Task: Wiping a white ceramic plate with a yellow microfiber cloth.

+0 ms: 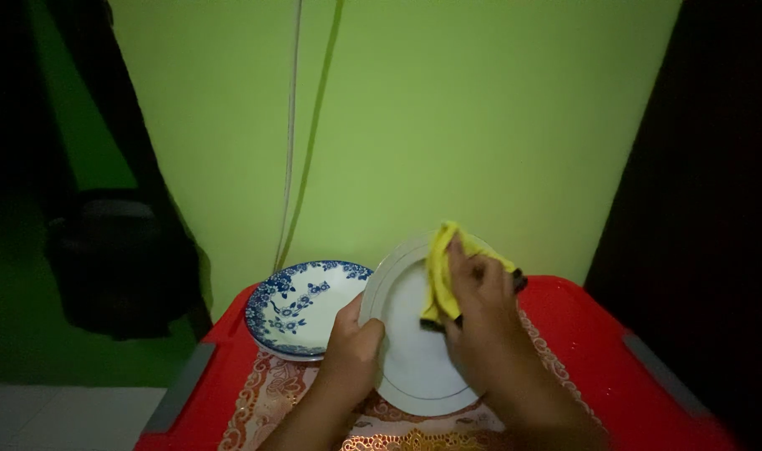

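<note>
My left hand (353, 341) is gripping the white plate's (410, 351) rim, tilting it above the red lid (594, 334). My right hand (478, 313) is pressing a yellow cloth (438, 267) against it, fingers closed. A blue bowl (301, 309) is sitting beside it.

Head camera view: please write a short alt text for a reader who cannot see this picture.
A person's left hand holds a round white plate tilted up by its rim, while the right hand presses a yellow cloth against its face. Beside it, a blue-and-white floral bowl rests on a red plastic lid with a patterned mat, before a green wall.
</note>
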